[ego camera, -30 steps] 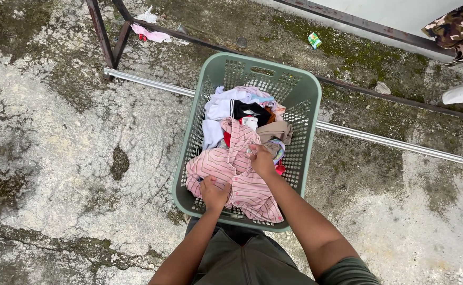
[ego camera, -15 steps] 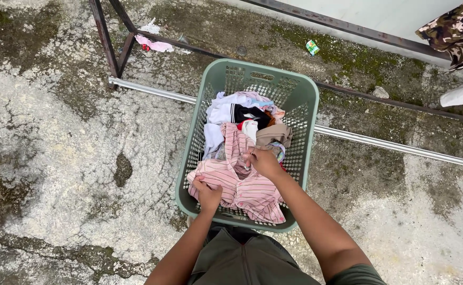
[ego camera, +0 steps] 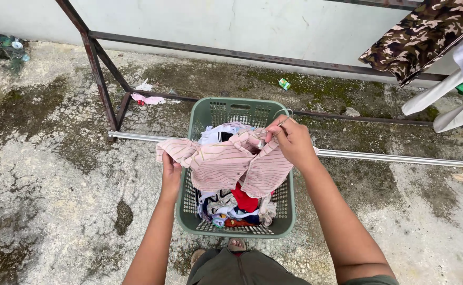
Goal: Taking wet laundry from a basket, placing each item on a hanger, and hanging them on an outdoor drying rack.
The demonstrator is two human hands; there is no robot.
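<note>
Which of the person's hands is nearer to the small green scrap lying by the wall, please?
The right hand: it holds the pink striped shirt just below the green scrap. The left hand grips the shirt's far end, lower and further left.

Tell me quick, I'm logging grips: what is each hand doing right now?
Left hand: closed on the pink striped shirt, at its left edge.
Right hand: closed on the same shirt's top, over the green basket.

Mossy cracked concrete floor [ego camera: 57, 174], pale wall [ego camera: 215, 24]
</note>
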